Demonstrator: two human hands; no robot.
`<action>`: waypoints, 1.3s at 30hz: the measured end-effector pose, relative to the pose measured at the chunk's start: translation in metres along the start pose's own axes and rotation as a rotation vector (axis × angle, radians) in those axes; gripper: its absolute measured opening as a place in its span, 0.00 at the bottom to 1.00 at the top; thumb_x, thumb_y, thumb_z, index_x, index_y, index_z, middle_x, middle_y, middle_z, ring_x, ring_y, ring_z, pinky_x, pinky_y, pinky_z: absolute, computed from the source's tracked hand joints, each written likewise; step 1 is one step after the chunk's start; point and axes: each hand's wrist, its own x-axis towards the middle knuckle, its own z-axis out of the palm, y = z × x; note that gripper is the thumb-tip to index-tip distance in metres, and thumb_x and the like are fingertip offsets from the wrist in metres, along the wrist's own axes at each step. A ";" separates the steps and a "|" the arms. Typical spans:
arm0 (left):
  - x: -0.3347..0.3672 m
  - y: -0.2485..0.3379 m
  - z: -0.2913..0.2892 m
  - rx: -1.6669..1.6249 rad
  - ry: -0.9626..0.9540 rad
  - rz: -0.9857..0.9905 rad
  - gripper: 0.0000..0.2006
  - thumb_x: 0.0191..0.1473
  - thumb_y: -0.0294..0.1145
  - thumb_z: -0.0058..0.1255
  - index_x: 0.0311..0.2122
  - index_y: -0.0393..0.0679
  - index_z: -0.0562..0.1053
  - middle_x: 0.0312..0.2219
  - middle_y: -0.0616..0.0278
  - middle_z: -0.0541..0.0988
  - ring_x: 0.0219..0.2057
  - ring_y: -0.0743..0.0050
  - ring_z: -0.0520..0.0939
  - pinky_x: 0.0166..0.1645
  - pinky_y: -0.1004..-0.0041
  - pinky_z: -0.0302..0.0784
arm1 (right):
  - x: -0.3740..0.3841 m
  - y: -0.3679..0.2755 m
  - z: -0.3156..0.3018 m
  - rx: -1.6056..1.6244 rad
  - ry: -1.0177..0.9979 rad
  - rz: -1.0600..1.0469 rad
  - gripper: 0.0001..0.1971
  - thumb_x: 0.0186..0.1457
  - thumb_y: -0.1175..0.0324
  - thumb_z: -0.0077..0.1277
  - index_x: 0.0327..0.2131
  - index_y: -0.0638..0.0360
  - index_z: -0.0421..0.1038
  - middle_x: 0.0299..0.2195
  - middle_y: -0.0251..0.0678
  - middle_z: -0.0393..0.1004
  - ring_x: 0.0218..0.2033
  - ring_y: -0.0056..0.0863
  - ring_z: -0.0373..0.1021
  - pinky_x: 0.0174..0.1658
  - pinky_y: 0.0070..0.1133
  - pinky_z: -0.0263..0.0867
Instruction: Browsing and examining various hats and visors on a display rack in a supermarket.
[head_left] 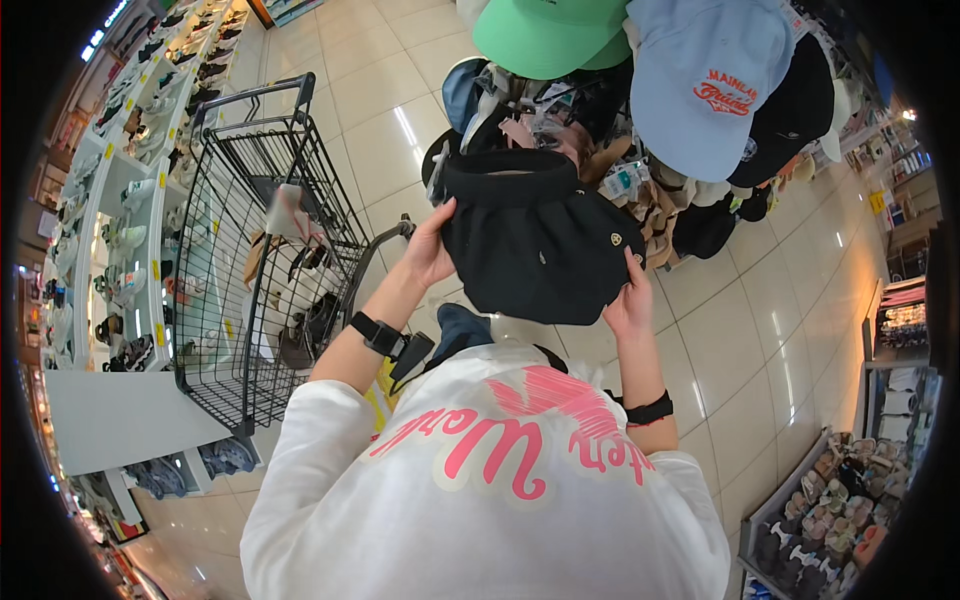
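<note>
Beyond the white shirt (400, 520), I have the left hand (430, 245) and right hand (630, 297) partly closed, each gripping one side of a raised black hat (540, 255). Farther out, I see a green cap (550, 38) and pale blue cap (690, 75) ahead, a wire cart (306, 92) leftward.

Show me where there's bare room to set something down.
Bare floor shows between the right hand and the shoe rack at lower right, and between the shopping cart and the green cap. It is crowded just beyond the black hat, where hats and packaged goods bunch together, and on the shoe shelves at left.
</note>
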 end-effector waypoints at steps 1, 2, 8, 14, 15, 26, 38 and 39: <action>-0.001 -0.001 0.001 0.001 -0.002 -0.003 0.20 0.56 0.37 0.36 0.50 0.35 0.61 0.47 0.52 0.67 0.48 0.62 0.69 0.53 0.67 0.63 | 0.000 -0.002 -0.002 -0.078 -0.020 -0.042 0.19 0.57 0.65 0.34 0.49 0.67 0.57 0.48 0.42 0.63 0.48 0.33 0.62 0.52 0.28 0.57; -0.001 -0.002 0.004 0.038 0.017 0.026 0.20 0.56 0.37 0.36 0.50 0.35 0.61 0.47 0.53 0.67 0.48 0.62 0.70 0.54 0.67 0.63 | 0.000 -0.003 -0.004 -0.157 -0.040 -0.083 0.20 0.58 0.63 0.33 0.49 0.68 0.57 0.49 0.42 0.62 0.49 0.34 0.61 0.53 0.29 0.56; -0.005 0.006 0.042 0.365 0.077 0.164 0.18 0.54 0.34 0.41 0.47 0.35 0.62 0.43 0.54 0.70 0.42 0.67 0.74 0.46 0.71 0.72 | 0.002 -0.021 -0.010 -0.268 0.086 -0.107 0.15 0.56 0.66 0.40 0.43 0.66 0.63 0.40 0.39 0.69 0.40 0.25 0.67 0.44 0.23 0.64; -0.002 0.003 0.081 0.773 0.244 0.322 0.18 0.51 0.32 0.47 0.45 0.33 0.62 0.38 0.59 0.72 0.36 0.75 0.75 0.41 0.75 0.73 | 0.015 -0.033 -0.032 -1.358 0.333 -0.497 0.11 0.51 0.64 0.48 0.30 0.65 0.67 0.25 0.31 0.68 0.26 0.12 0.64 0.31 0.12 0.62; -0.001 0.000 0.089 0.926 0.233 0.298 0.18 0.51 0.32 0.47 0.44 0.33 0.63 0.37 0.59 0.72 0.36 0.77 0.74 0.40 0.77 0.72 | 0.014 -0.030 -0.028 -1.292 0.224 -0.637 0.11 0.51 0.65 0.48 0.31 0.65 0.67 0.27 0.32 0.69 0.28 0.13 0.65 0.33 0.13 0.62; -0.001 -0.016 0.086 0.665 0.302 -0.047 0.17 0.53 0.40 0.42 0.41 0.36 0.67 0.36 0.62 0.74 0.35 0.79 0.75 0.39 0.79 0.71 | 0.017 0.006 0.029 -1.236 -0.270 -0.280 0.12 0.52 0.66 0.46 0.36 0.65 0.65 0.29 0.30 0.65 0.31 0.14 0.60 0.35 0.14 0.58; -0.023 -0.008 0.063 0.963 0.354 -0.123 0.18 0.54 0.44 0.40 0.28 0.37 0.71 0.25 0.60 0.77 0.24 0.77 0.78 0.29 0.79 0.74 | 0.012 0.028 0.028 -2.005 -0.176 -0.712 0.11 0.49 0.62 0.46 0.34 0.56 0.68 0.22 0.44 0.71 0.24 0.43 0.68 0.26 0.31 0.63; -0.023 -0.009 0.061 0.966 0.351 -0.125 0.18 0.54 0.44 0.40 0.28 0.37 0.71 0.25 0.60 0.77 0.24 0.77 0.78 0.29 0.79 0.74 | 0.012 0.030 0.028 -2.007 -0.133 -0.747 0.11 0.49 0.62 0.47 0.34 0.56 0.68 0.22 0.44 0.71 0.24 0.43 0.68 0.25 0.31 0.63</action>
